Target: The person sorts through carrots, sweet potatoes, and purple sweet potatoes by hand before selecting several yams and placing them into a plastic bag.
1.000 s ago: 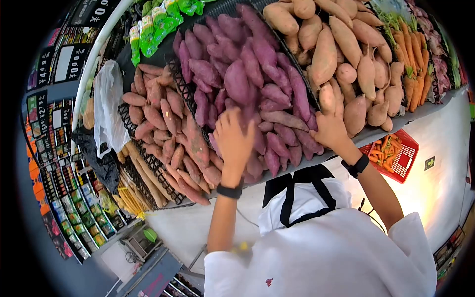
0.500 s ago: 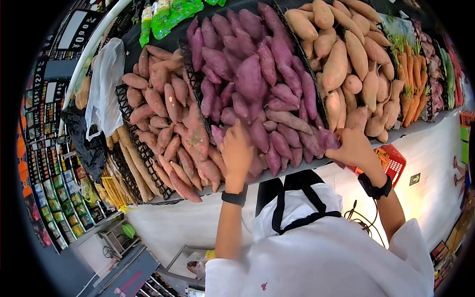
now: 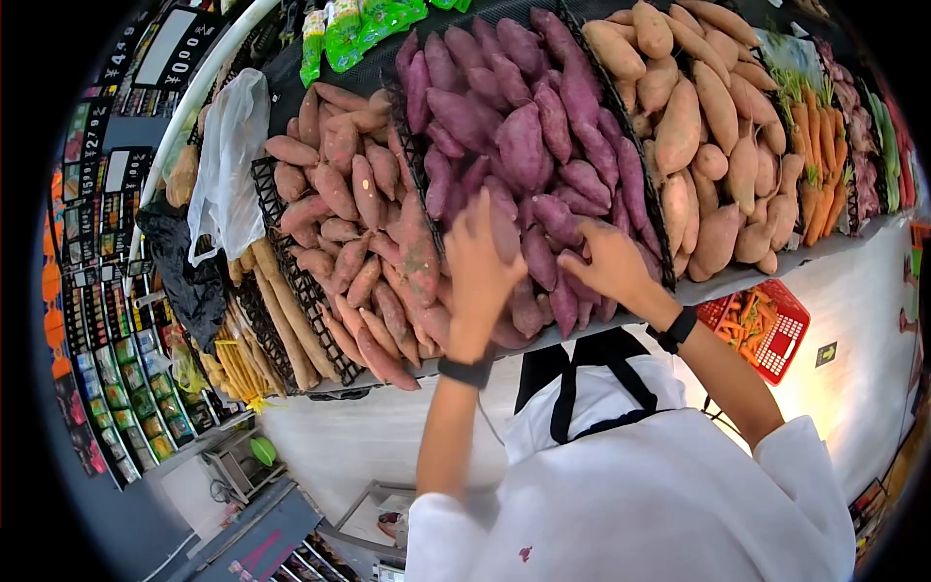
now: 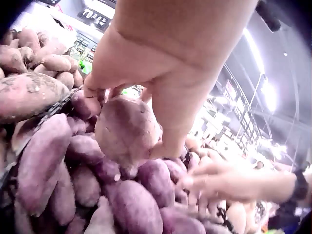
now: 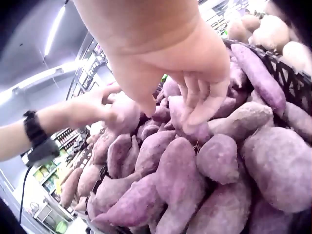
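Observation:
My left hand [image 3: 480, 276] grips a thick purple sweet potato [image 4: 126, 129] at the near left part of the purple sweet potato heap [image 3: 524, 145]. Its thumb and fingers lie on opposite sides of the root in the left wrist view. Close by on the right, my right hand [image 3: 616, 262] holds another purple sweet potato [image 5: 178, 114], with its fingers bent over the top and its thumb on the near side. More purple sweet potatoes lie under and around both hands.
Black mesh dividers part the heap from reddish sweet potatoes [image 3: 417, 252] on the left and tan ones [image 3: 718, 107] on the right. Bundled carrots [image 3: 810, 126] lie farther right. A white plastic bag [image 3: 233, 155] hangs at the left. On the floor stands a red basket [image 3: 797, 325] holding carrots.
My right hand has moved left from the right edge of the purple heap, where it held a sweet potato, towards my left hand. The left hand has reached slightly farther into the heap.

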### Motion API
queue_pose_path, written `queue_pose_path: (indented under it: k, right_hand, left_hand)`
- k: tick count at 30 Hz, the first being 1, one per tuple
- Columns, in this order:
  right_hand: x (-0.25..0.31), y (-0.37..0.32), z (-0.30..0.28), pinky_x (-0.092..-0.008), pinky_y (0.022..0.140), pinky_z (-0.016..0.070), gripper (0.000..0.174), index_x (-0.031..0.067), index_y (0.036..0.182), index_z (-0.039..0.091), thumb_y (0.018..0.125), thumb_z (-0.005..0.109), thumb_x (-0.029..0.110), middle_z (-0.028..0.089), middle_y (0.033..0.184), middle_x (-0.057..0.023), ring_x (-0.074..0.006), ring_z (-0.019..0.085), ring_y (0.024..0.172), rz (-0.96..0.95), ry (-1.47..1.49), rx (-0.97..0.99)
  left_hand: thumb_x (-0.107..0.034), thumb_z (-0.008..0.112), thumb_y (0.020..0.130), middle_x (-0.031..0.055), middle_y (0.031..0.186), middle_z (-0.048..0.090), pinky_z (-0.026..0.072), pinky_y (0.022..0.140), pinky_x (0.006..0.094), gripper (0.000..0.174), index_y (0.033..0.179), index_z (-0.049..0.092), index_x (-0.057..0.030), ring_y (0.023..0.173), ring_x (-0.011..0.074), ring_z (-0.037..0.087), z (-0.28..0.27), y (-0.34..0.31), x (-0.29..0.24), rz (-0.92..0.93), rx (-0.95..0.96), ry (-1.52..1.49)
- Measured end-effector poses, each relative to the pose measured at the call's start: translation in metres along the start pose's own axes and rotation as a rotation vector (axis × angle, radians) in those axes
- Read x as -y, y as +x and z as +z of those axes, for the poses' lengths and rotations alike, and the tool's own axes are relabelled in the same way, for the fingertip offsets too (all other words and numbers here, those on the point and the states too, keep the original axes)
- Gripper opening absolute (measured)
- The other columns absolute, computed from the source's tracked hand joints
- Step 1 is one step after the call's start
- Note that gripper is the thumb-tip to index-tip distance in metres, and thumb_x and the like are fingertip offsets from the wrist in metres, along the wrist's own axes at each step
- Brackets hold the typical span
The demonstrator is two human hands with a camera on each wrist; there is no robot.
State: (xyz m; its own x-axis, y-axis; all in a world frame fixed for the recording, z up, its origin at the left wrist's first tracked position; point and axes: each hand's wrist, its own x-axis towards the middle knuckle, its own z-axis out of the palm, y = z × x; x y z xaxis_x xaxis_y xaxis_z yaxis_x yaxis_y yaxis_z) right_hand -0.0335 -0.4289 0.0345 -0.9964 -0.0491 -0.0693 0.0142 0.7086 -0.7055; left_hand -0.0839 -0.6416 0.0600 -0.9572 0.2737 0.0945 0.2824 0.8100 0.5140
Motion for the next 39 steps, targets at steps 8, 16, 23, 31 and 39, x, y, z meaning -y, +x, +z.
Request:
queue_pose_path:
  k: [8, 16, 23, 31, 39]
  right_hand:
    - [0.003, -0.021, 0.042, -0.0449, 0.078, 0.0564, 0.051, 0.0000, 0.109, 0.059, 0.078, 0.078, 0.037, 0.060, 0.106, -0.0177, -0.0365, 0.064, 0.098, 0.045, -0.400, 0.129]
    - [-0.037, -0.032, -0.042, -0.0440, 0.079, 0.0517, 0.032, 0.0001, 0.103, 0.069, 0.083, 0.072, 0.025, 0.063, 0.096, -0.0200, -0.0383, 0.063, 0.084, 0.085, -0.057, -0.073]
    - [-0.069, -0.011, -0.056, -0.0468, 0.074, 0.0532, 0.037, 0.0036, 0.112, 0.060, 0.081, 0.074, 0.018, 0.063, 0.102, -0.0191, -0.0388, 0.065, 0.091, 0.079, -0.435, 0.033]
    - [-0.041, -0.009, -0.001, -0.0481, 0.072, 0.0535, 0.045, 0.0021, 0.119, 0.055, 0.083, 0.073, 0.022, 0.067, 0.094, -0.0200, -0.0385, 0.067, 0.085, -0.055, 0.024, 0.224]
    - [0.019, 0.013, 0.070, -0.0532, 0.077, 0.0550, 0.062, 0.0007, 0.133, 0.042, 0.084, 0.071, 0.026, 0.066, 0.108, -0.0277, -0.0454, 0.067, 0.092, -0.034, -0.076, 0.193]
  left_hand:
    - [-0.014, 0.084, 0.073, 0.0231, 0.140, 0.054, 0.0389, 0.112, 0.0432, 0.072, 0.139, 0.055, -0.0045, 0.130, 0.0381, 0.051, 0.028, 0.104, 0.061, 0.175, -0.030, -0.099]
    - [-0.016, 0.070, 0.087, 0.0242, 0.137, 0.051, 0.0363, 0.110, 0.0504, 0.045, 0.128, 0.055, -0.0024, 0.128, 0.0446, 0.046, 0.031, -0.016, -0.002, 0.079, -0.134, -0.075]
    - [-0.026, 0.075, 0.084, 0.0261, 0.131, 0.054, 0.0433, 0.100, 0.0492, 0.069, 0.141, 0.043, -0.0021, 0.118, 0.0440, 0.053, 0.073, -0.111, 0.003, -0.222, 0.143, -0.046]
    - [-0.013, 0.060, 0.091, 0.0268, 0.118, 0.056, 0.0464, 0.088, 0.0498, 0.050, 0.137, 0.045, -0.0015, 0.105, 0.0455, 0.057, 0.056, -0.100, 0.004, -0.336, 0.099, 0.013]
    - [-0.011, 0.062, 0.089, 0.0369, 0.152, 0.027, 0.0344, 0.111, 0.0527, 0.067, 0.150, 0.037, 0.0008, 0.135, 0.0518, 0.037, 0.060, -0.091, -0.010, -0.204, -0.002, 0.164]
